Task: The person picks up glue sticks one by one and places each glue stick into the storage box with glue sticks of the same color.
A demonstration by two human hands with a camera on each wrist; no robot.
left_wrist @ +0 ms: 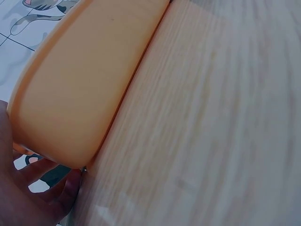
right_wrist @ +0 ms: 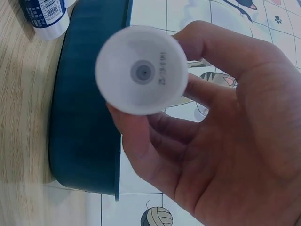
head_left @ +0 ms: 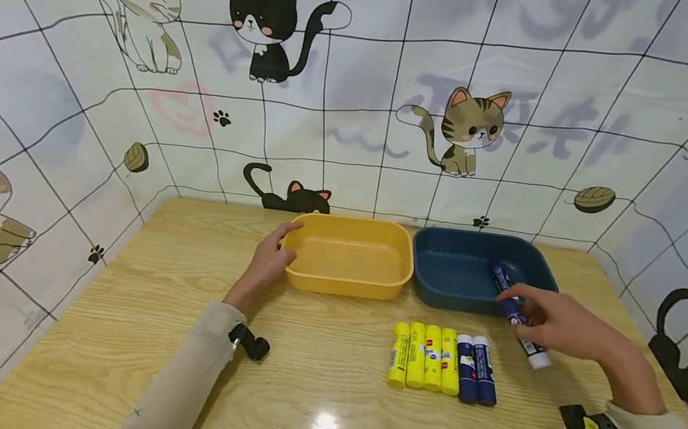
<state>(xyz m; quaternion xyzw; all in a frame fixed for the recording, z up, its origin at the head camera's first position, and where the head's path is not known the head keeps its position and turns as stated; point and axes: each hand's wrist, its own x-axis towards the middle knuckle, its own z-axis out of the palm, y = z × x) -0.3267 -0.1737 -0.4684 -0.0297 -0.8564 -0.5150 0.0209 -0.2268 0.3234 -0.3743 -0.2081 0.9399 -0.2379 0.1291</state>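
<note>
My right hand (head_left: 561, 325) pinches a dark blue glue stick (head_left: 514, 314) between thumb and fingers, tilted over the near right rim of the dark blue bin (head_left: 452, 297). Its white end (right_wrist: 164, 94) faces the camera in the right wrist view. At the left end of the yellow bin (head_left: 343, 287), my left hand (head_left: 270, 259) grips the wall near the rim. In the left wrist view its fingers (left_wrist: 40, 169) curl at the bin's corner. Several yellow glue sticks (head_left: 423, 356) stand in a row with two dark blue glue sticks (head_left: 477, 371) in front of the bins.
Both bins sit side by side at the back of the wooden table (head_left: 290, 399). Behind them rises a white gridded backdrop (head_left: 356, 135) printed with cartoon cats, which also closes in both sides. Small cameras are strapped at both wrists.
</note>
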